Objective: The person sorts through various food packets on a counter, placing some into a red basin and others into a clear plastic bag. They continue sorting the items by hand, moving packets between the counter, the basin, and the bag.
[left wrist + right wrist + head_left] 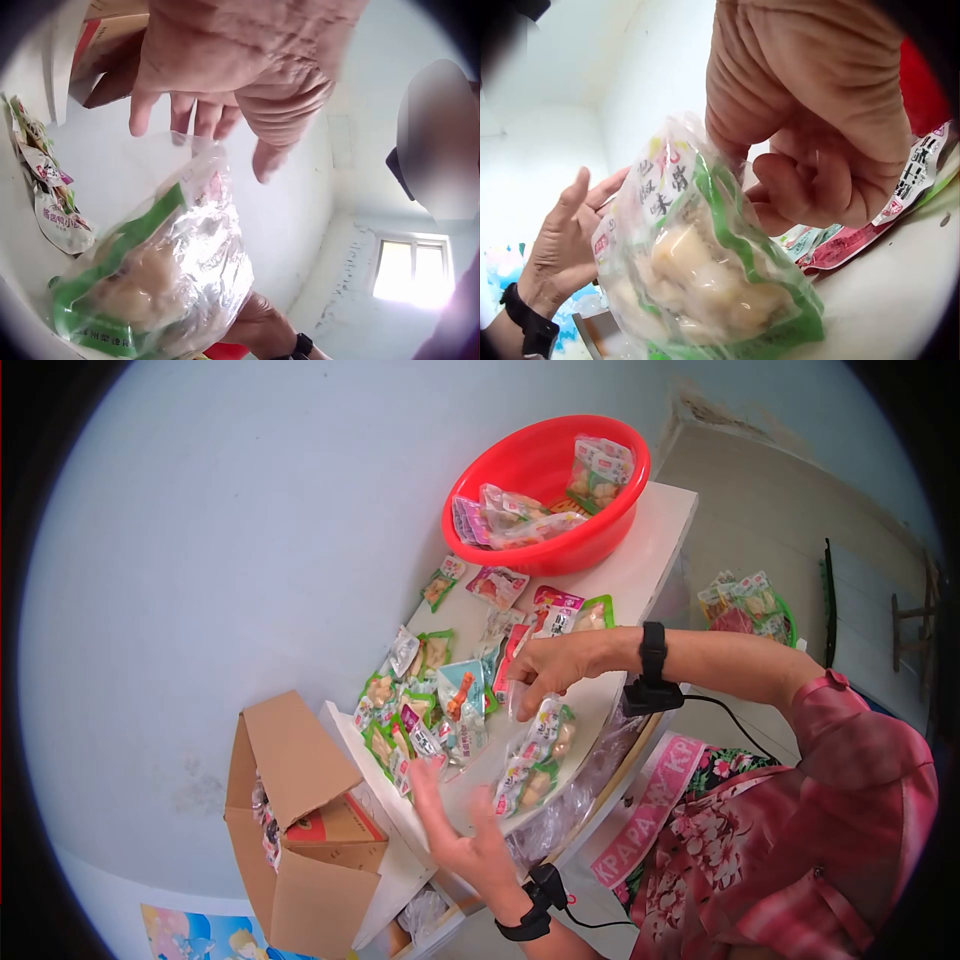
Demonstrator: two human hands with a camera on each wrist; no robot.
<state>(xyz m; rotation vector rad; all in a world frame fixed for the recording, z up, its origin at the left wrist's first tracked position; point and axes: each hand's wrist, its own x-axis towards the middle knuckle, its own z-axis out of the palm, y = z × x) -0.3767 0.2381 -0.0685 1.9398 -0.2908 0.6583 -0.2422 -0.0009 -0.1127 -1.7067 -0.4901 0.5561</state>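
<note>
A clear plastic bag (537,758) holding green-edged snack packets hangs over the table's near side, a corner pinched by my right hand (560,665). In the right wrist view, that hand's fingers are curled at the bag's edge, and pale, lumpy food (697,262) shows through the plastic. My left hand (472,850), slightly blurred, is beside the bag with fingers extended and spread. From the left wrist, its fingertips appear right at the bag's clear upper edge (180,142). Loose snack packets (463,695) in several colours lie on the white table beyond both hands.
A red basin (625,510) with bagged packets stands at the table's far end. An open cardboard box (310,750) sits at the left, against the wall. Clear plastic bags (560,815) hang along the table's near edge. A green basket (788,625) of packets is on the floor.
</note>
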